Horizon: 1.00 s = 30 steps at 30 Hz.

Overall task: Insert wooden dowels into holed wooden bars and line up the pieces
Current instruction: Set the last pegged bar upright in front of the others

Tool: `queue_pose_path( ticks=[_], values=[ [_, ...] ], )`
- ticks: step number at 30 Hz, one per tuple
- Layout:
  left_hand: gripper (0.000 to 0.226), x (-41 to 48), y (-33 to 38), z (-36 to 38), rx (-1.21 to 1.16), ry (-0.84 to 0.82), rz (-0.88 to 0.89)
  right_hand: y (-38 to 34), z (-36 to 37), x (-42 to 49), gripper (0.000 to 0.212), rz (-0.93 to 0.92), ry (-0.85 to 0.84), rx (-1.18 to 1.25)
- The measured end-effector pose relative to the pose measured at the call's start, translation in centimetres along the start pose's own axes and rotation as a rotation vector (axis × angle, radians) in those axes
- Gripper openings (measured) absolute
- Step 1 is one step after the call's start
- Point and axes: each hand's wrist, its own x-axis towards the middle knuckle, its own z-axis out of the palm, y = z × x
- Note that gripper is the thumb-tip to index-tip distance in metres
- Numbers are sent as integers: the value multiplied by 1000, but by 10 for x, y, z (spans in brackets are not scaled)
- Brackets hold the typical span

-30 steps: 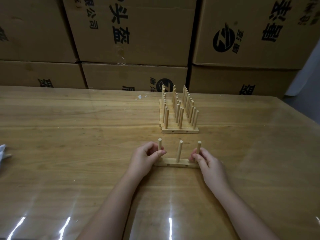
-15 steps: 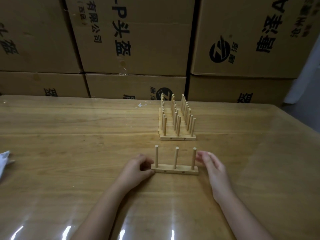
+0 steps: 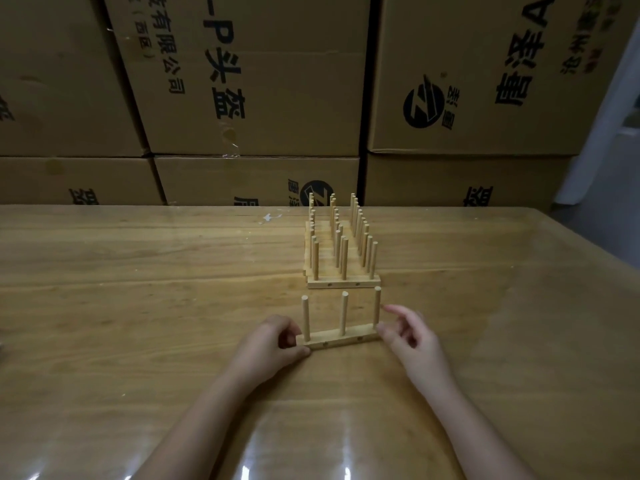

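Because the pale wooden bar [image 3: 341,338] with its three upright round dowels [image 3: 343,311] belongs against the row of finished dowelled bars [image 3: 341,254] just beyond it on the glossy wooden table [image 3: 138,306], my left hand [image 3: 268,341] pinches its left end with curled fingers. My right hand [image 3: 410,336], fingers loosely spread, touches the right end to keep it square.

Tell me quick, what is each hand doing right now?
Left hand: pinches the left end of the near bar.
Right hand: open, holding nothing, fingers spread beside the bar's right end.
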Motion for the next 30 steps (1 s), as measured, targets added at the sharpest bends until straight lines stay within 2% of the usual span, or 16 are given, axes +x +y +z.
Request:
queue_pose_path(
  ticks=[6, 10, 14, 19, 21, 23, 27, 30],
  values=[
    [23, 7, 2, 4, 1, -20, 37, 5, 5, 6, 31, 38, -12, -239],
    [25, 11, 4, 4, -20, -34, 59, 5, 8, 8, 23, -5, 37, -501],
    [23, 11, 5, 4, -44, -33, 55, 3, 10, 9, 17, -94, 23, -611],
    [24, 12, 8, 4, -14, -39, 50, 2, 9, 10, 23, -85, 0, -671],
    [24, 12, 7, 5, -6, -33, 36, 4, 8, 10, 18, -72, -9, -611],
    [25, 13, 9, 7, 22, -23, 16, 3, 6, 9, 12, 5, 10, -407],
    [28, 30, 16, 10, 61, 10, -56, 3, 0, 11, 36, 120, 235, -31],
    [31, 52, 17, 11, 86, 60, -110, 4, -5, 13, 31, 158, 311, 109]
  ],
)
